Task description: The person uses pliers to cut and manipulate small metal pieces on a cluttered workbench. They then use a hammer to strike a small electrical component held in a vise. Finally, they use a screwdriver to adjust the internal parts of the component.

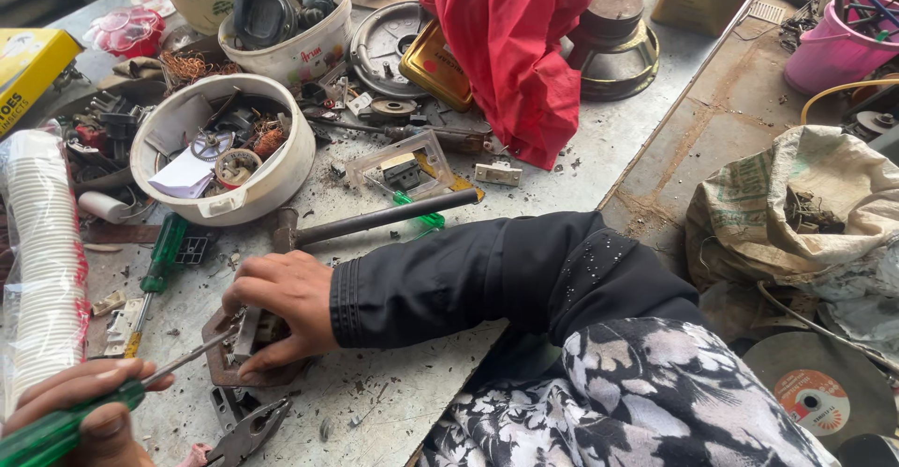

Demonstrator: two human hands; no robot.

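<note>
My right hand (286, 312), in a black sleeve, reaches in from the right. It presses down on a small grey metal part (248, 331) that rests on a rusty brown plate (220, 369) on the metal bench. At the bottom left corner, my left hand (89, 420) is closed around a green-handled screwdriver (56, 429). Its thin shaft (187, 356) slants up to the right, and its tip meets the part under my right fingers.
Near my hands lie pliers (248, 434), a second green screwdriver (164, 256) and a hammer (375, 219). A white bowl of scrap parts (290, 163) stands behind, stacked cups (37, 261) at left, a red cloth (515, 45) beyond. A sack (796, 214) and cutting disc (815, 392) sit right.
</note>
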